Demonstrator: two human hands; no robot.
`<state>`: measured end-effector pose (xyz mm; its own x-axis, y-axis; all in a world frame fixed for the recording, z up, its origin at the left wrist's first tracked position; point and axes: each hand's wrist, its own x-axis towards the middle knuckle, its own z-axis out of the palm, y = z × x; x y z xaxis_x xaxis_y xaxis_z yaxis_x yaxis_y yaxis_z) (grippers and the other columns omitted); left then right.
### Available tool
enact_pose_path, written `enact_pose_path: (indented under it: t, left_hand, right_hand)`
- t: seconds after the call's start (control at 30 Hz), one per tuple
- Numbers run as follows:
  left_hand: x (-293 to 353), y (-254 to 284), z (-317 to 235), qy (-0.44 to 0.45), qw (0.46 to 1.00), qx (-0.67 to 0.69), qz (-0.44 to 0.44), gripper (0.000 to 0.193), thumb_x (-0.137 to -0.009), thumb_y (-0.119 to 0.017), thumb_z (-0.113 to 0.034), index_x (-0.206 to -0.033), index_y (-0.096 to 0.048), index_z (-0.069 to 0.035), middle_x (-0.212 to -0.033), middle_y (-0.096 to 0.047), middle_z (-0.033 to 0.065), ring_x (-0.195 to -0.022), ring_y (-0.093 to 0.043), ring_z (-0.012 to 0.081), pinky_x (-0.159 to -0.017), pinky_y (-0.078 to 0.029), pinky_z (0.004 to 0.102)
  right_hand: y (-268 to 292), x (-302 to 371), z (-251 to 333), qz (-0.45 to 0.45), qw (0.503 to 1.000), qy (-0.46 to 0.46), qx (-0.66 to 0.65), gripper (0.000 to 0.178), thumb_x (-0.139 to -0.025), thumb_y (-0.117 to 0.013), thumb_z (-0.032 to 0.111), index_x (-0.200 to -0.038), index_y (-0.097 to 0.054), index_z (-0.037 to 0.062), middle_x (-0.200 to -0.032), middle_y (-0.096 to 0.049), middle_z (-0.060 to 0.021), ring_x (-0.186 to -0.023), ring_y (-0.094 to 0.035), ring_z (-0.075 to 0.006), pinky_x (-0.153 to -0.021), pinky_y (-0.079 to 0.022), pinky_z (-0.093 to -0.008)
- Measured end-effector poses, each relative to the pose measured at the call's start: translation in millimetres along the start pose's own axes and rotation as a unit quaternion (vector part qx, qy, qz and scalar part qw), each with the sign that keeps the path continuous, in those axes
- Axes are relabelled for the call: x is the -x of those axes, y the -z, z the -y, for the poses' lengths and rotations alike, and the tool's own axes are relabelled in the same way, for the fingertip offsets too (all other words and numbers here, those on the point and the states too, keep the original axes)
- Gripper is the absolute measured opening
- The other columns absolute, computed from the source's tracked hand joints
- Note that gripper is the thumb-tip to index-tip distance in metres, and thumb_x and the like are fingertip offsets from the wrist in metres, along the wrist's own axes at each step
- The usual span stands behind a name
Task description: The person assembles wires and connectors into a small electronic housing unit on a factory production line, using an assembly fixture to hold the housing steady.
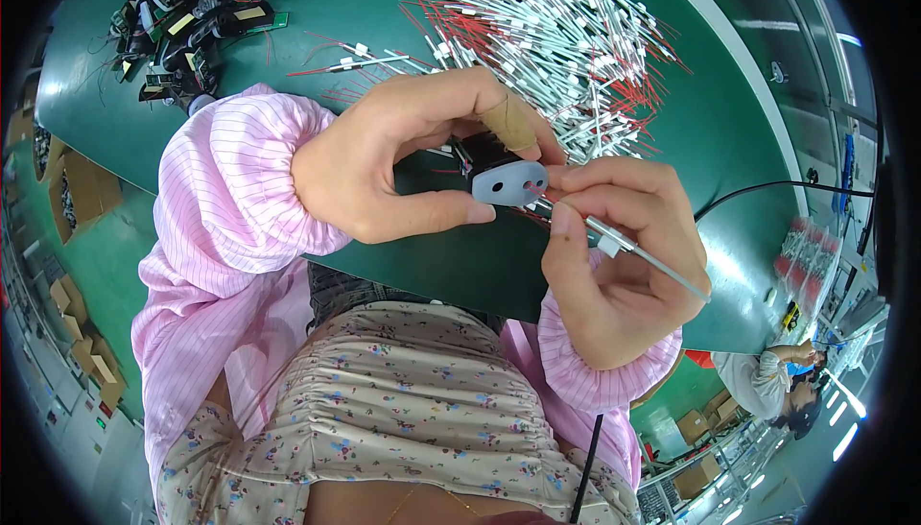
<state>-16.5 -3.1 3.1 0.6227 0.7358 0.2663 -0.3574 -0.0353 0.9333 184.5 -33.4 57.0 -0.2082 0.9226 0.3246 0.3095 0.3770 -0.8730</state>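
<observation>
My left hand (pixel 413 155) is closed around a small black housing with a pale grey, two-holed end plate (pixel 508 185). Tan tape wraps one of its fingers. Pinched between the thumb and fingers of my right hand (pixel 624 247) is a thin white cable (pixel 662 271) with a white connector and red wire ends. Those wire ends meet the right-hand hole of the end plate; how deep they reach I cannot tell. Beyond my hands lies a big heap of similar red and white wire leads (pixel 547 35).
Several black housings with wires (pixel 192 21) are piled at the table's far left. A black cord (pixel 767 184) crosses the right side of the green table (pixel 336 7). Cardboard boxes (pixel 86 189) stand on the floor at left. Another person (pixel 767 381) is at lower right.
</observation>
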Motion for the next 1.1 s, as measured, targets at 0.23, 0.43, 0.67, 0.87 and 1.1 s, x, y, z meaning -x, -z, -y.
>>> enact_pose_path:
  t: [0.23,0.43,0.67,0.87,1.1]
  left_hand:
    - [0.3,1.7,1.7,0.004,1.000,-0.010,0.010,0.036,-0.072,-0.062,0.009,-0.107,-0.053,0.004,-0.120,-0.054,0.0287,-0.113,-0.056,0.0337,-0.097,-0.042,0.0433]
    - [-0.4,0.9,0.2,0.000,0.999,-0.030,0.012,0.033,-0.074,-0.062,0.009,-0.105,-0.053,0.003,-0.121,-0.054,0.0284,-0.112,-0.056,0.0327,-0.096,-0.043,0.0423]
    - [-0.5,2.2,0.2,0.002,0.998,-0.059,0.017,0.033,-0.074,-0.063,0.008,-0.105,-0.053,0.003,-0.120,-0.054,0.0273,-0.111,-0.056,0.0317,-0.094,-0.044,0.0407]
    - [-1.1,2.1,1.1,-0.013,0.999,-0.051,0.013,0.033,-0.074,-0.063,0.008,-0.106,-0.053,0.002,-0.120,-0.055,0.0271,-0.112,-0.056,0.0320,-0.095,-0.044,0.0413]
    - [0.4,2.4,1.6,-0.006,0.999,-0.041,0.006,0.034,-0.074,-0.063,0.008,-0.106,-0.053,0.002,-0.119,-0.055,0.0272,-0.112,-0.057,0.0319,-0.095,-0.044,0.0414]
  right_hand:
    - [0.5,-1.4,-1.5,0.009,1.000,-0.008,-0.014,0.019,-0.063,-0.069,-0.011,-0.080,-0.064,-0.0036,-0.086,-0.064,-0.0145,-0.070,-0.064,-0.0179,-0.061,-0.050,-0.0251]
    - [0.8,-0.9,-3.4,0.010,1.000,-0.013,-0.017,0.019,-0.063,-0.069,-0.011,-0.079,-0.063,-0.0032,-0.085,-0.064,-0.0143,-0.069,-0.064,-0.0176,-0.060,-0.050,-0.0251]
    - [1.2,-1.2,-3.7,0.019,1.000,-0.012,-0.003,0.019,-0.063,-0.069,-0.011,-0.079,-0.063,-0.0029,-0.085,-0.064,-0.0142,-0.068,-0.064,-0.0172,-0.060,-0.050,-0.0246]
    - [-2.4,1.4,-1.2,-0.005,1.000,-0.006,0.017,0.019,-0.064,-0.070,-0.010,-0.080,-0.064,-0.0028,-0.087,-0.064,-0.0138,-0.068,-0.064,-0.0167,-0.060,-0.050,-0.0245]
    - [-0.9,1.4,4.2,0.013,0.999,-0.029,0.034,0.015,-0.069,-0.067,-0.011,-0.082,-0.063,-0.0038,-0.091,-0.064,-0.0147,-0.074,-0.065,-0.0173,-0.063,-0.051,-0.0237]
